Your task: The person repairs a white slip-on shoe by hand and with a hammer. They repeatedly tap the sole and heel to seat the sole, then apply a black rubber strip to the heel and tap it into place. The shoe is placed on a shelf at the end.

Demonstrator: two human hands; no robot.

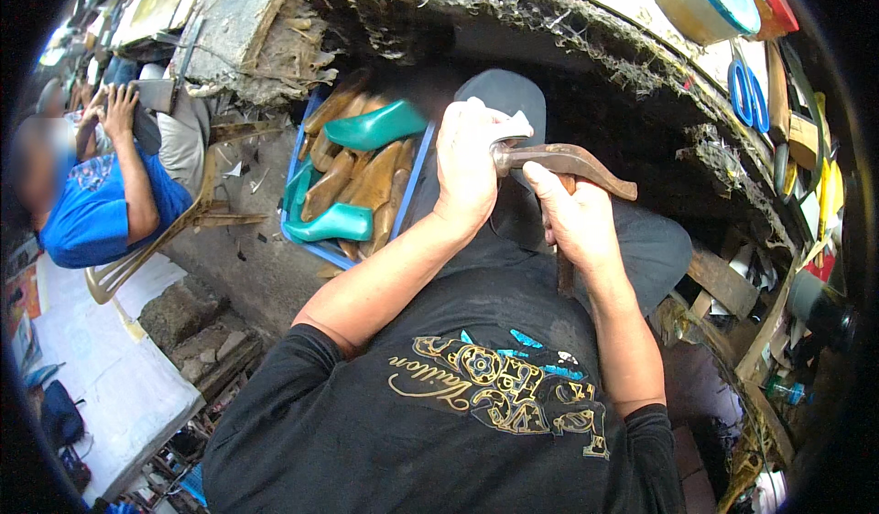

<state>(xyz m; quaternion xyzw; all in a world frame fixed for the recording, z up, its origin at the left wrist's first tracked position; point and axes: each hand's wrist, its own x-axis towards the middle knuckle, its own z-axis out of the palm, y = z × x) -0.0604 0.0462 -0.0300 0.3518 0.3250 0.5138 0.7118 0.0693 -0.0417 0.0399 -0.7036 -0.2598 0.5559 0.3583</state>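
My right hand (579,223) is closed round the wooden handle of a cobbler's hammer (577,159). The hammer's curved, rust-brown metal head lies across in front of me, its round face up against a white piece (513,128). My left hand (465,168) grips this white piece, which has a curved edge; its full shape is hidden by the fingers. Both hands are close together over my lap, above dark grey cloth (508,88). The lower end of the hammer handle points toward my black shirt.
A blue crate (423,162) of brown and green shoe lasts (371,125) stands left of my hands. Far left, a person in a blue shirt (114,207) sits by a wooden chair. A ragged-edged workbench curves ahead, with blue-handled scissors (748,93) and a tub (700,3) at right.
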